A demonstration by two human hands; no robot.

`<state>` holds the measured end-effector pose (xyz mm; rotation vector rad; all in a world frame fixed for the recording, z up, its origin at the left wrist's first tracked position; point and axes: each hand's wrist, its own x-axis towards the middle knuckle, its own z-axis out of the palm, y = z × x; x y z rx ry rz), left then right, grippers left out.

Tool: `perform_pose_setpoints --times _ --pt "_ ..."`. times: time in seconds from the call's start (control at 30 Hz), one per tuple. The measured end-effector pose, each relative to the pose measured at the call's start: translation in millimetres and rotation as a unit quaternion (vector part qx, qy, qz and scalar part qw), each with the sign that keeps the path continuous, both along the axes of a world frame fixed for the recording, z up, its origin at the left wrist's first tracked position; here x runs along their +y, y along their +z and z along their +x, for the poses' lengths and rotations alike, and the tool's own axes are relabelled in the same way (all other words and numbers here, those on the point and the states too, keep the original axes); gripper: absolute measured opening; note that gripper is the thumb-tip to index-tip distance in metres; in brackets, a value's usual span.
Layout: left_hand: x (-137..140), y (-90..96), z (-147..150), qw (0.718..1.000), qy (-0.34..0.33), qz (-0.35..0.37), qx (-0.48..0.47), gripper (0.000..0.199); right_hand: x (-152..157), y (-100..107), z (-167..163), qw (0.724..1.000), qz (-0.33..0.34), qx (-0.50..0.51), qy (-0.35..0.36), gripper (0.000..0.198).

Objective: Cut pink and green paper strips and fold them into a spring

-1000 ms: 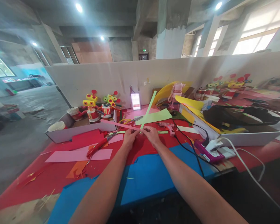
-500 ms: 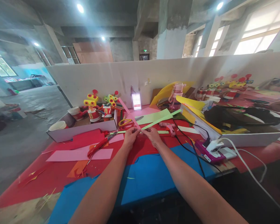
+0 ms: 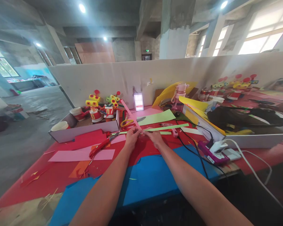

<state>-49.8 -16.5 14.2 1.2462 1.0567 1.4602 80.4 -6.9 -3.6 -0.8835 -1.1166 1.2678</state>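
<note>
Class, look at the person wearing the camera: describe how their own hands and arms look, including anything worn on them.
The left hand and right hand are ungloved. The left forearm and right forearm widen away from the wrists; no sleeve, watch or bracelet shows. Rings would be too small to tell.

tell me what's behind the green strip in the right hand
The pink glue gun shows on both sides of the green strip; the section the strip crosses is covered.

The left hand [image 3: 132, 138] and right hand [image 3: 153, 137] are pinching a thin pink paper strip [image 3: 130, 114] and thin light-green paper strip [image 3: 168, 127], ends meeting.
</note>
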Motion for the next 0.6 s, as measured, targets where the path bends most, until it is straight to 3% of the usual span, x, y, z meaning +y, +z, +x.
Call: perform_pose_setpoints --times 0.2,0.3,0.6 --pt "-1.2 2.0 2.0 0.999 -0.021 -0.021 -0.030 0.035 0.3 1.4 -0.7 0.999 -0.007 0.009 -0.032 0.025" --pt "-3.5 3.4 3.4 0.999 -0.031 -0.037 -0.001 0.037 2.7 -0.8 0.1 0.999 -0.002 0.005 -0.047 0.027" --pt "-8.2 8.2 4.1 0.999 0.010 -0.008 0.047 0.030 1.0 1.9 5.1 0.994 0.042 -0.082 -0.054 0.027"
